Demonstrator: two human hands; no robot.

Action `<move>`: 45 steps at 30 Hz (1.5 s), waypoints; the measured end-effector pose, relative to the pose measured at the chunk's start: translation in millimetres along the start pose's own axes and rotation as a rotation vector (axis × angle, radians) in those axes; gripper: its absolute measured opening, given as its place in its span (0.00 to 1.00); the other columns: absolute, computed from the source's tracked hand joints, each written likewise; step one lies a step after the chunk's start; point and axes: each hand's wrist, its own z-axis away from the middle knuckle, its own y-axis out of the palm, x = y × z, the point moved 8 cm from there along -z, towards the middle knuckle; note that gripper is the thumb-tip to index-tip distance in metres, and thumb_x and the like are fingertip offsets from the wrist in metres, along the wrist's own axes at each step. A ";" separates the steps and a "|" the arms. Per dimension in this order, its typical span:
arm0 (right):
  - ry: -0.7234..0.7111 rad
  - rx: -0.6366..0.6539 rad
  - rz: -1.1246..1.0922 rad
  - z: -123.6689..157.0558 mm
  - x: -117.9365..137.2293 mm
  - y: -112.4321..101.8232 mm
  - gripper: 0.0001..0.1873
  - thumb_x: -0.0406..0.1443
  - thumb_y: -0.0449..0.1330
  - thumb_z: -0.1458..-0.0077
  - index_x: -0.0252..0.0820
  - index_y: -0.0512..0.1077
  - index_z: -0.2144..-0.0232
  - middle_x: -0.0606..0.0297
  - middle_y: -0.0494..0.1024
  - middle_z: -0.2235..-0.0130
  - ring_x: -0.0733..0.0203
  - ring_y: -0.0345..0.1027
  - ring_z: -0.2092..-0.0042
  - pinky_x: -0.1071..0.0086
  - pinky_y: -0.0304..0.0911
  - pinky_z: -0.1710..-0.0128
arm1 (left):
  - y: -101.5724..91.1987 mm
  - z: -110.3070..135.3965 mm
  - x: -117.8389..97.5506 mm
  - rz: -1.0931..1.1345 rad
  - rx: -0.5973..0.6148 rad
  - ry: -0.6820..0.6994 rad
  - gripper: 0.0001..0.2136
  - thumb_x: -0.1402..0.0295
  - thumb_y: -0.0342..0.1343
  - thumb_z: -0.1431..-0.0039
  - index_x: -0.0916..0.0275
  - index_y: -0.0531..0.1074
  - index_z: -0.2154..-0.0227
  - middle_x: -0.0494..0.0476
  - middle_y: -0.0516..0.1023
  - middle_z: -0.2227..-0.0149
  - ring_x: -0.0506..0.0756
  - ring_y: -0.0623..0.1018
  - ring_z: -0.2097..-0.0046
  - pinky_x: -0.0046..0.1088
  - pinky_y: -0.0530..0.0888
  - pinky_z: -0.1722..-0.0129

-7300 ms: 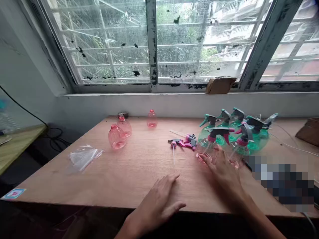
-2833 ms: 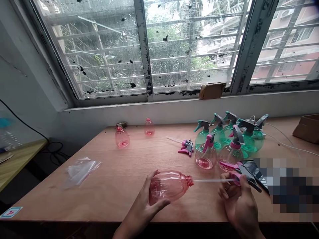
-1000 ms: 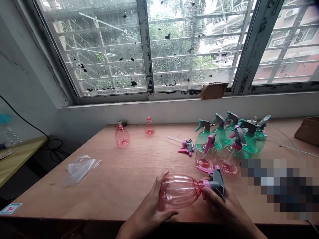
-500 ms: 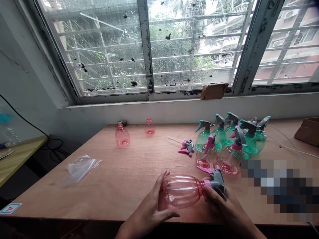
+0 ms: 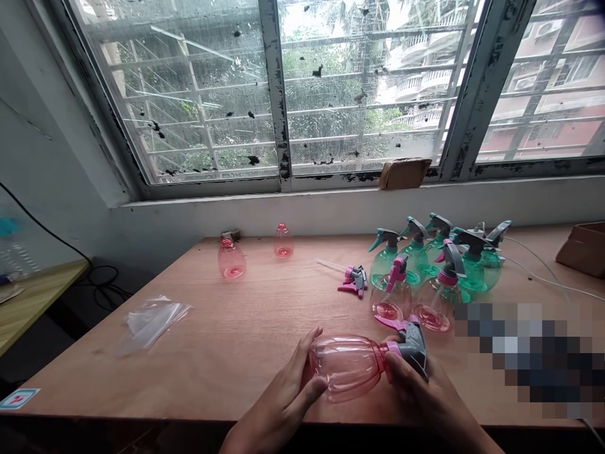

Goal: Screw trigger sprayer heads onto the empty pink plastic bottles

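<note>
Head view: a pink plastic spray bottle [image 5: 345,367] lies on its side between both hands near the front edge of the desk [image 5: 189,372], right of centre. Its long axis runs almost level across the view, with the base pointing left and the neck pointing right. The left hand [image 5: 278,397] cups the body, its fingers [image 5: 302,359] curled closely round it, while the right hand [image 5: 420,394] closes around the neck beneath a grey-and-pink trigger sprayer [image 5: 412,345], which sits on the bottle; how tightly it is screwed cannot be told. Toward the right rear, five green spray bottles [image 5: 384,268] and two topped pink bottles [image 5: 390,304] stand assembled. Two bare pink bottles [image 5: 231,261] stand toward the back edge, and one loose trigger sprayer [image 5: 354,280] lies on its side near the middle.
</note>
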 end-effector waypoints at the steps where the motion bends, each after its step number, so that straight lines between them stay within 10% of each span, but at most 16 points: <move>1: -0.001 0.004 0.007 -0.4 -1.0 -0.7 0.24 0.55 0.66 0.44 0.42 0.72 0.62 0.71 0.71 0.78 0.65 0.58 0.80 0.71 0.51 0.80 | 0.3 -0.3 0.6 -0.006 -0.001 -0.010 0.34 0.53 0.54 0.31 0.46 0.47 0.27 0.54 0.50 0.24 0.65 0.52 0.25 0.51 0.48 0.27; 9: -0.004 0.023 -0.008 -0.1 -3.4 -1.2 0.23 0.54 0.67 0.43 0.42 0.71 0.60 0.70 0.72 0.77 0.65 0.59 0.79 0.71 0.52 0.80 | 2.9 -3.2 -0.2 -0.088 -0.010 0.031 0.53 0.62 0.73 0.47 0.46 0.43 0.27 0.57 0.50 0.24 0.67 0.52 0.25 0.51 0.50 0.27; 16: -0.003 0.030 0.038 -0.9 -6.5 -3.0 0.22 0.54 0.65 0.41 0.41 0.71 0.69 0.70 0.71 0.77 0.65 0.59 0.77 0.71 0.54 0.78 | -1.0 0.5 -2.1 -0.006 -0.007 0.024 0.34 0.53 0.56 0.32 0.47 0.50 0.28 0.55 0.54 0.25 0.67 0.55 0.26 0.50 0.51 0.27; 29: 0.015 -0.016 0.013 0.1 -10.9 -4.2 0.24 0.55 0.67 0.44 0.42 0.71 0.66 0.72 0.67 0.78 0.64 0.56 0.77 0.70 0.53 0.78 | 3.8 -2.5 0.9 -0.080 0.004 0.015 0.49 0.61 0.72 0.45 0.47 0.46 0.28 0.57 0.52 0.25 0.67 0.54 0.26 0.48 0.51 0.26; 37: 0.037 0.023 0.025 0.7 -8.5 -1.7 0.25 0.57 0.65 0.43 0.41 0.70 0.65 0.71 0.68 0.78 0.64 0.58 0.78 0.70 0.53 0.78 | 2.2 0.5 3.9 -0.009 0.044 0.025 0.31 0.50 0.49 0.29 0.47 0.47 0.28 0.54 0.50 0.24 0.64 0.51 0.25 0.49 0.49 0.26; 45: 0.012 0.025 0.041 -0.5 -8.5 -2.6 0.23 0.55 0.65 0.42 0.42 0.70 0.63 0.72 0.67 0.78 0.64 0.58 0.77 0.70 0.53 0.78 | 3.0 -1.6 2.9 0.049 0.010 0.001 0.44 0.59 0.69 0.41 0.43 0.47 0.29 0.55 0.54 0.26 0.66 0.60 0.28 0.47 0.58 0.28</move>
